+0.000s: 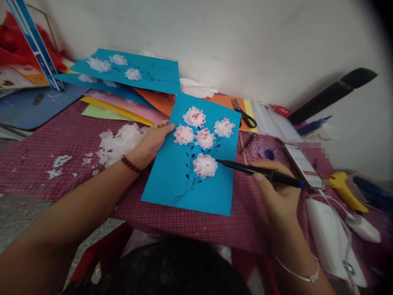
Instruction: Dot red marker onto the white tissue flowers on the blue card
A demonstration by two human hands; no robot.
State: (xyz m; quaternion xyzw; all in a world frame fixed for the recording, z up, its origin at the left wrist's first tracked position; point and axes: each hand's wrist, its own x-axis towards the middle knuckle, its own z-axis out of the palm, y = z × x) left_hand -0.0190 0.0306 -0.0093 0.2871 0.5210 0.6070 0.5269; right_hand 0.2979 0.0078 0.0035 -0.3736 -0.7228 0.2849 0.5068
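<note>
A blue sheet [166,176] with several white paper flowers flecked with red lies tilted in front of me, with painted dark blue stems and leaves. My left hand [153,141] grips its upper left edge, thumb on top and the other fingers partly hidden beneath. In my right hand [278,184] is a black brush pen [264,173], held between thumb and fingers. Its tip points left and is at the right side of the lowest flower [205,165]; whether it touches the paper cannot be made out.
Torn white paper [119,143] lies at the left on the checked cloth [70,127]. Behind are more blue sheets [153,67] with flowers. Scissors [244,114], a paint palette [267,149], a phone [303,166], a yellow tool [346,191] and a white power strip with cables [330,237] stand rightward.
</note>
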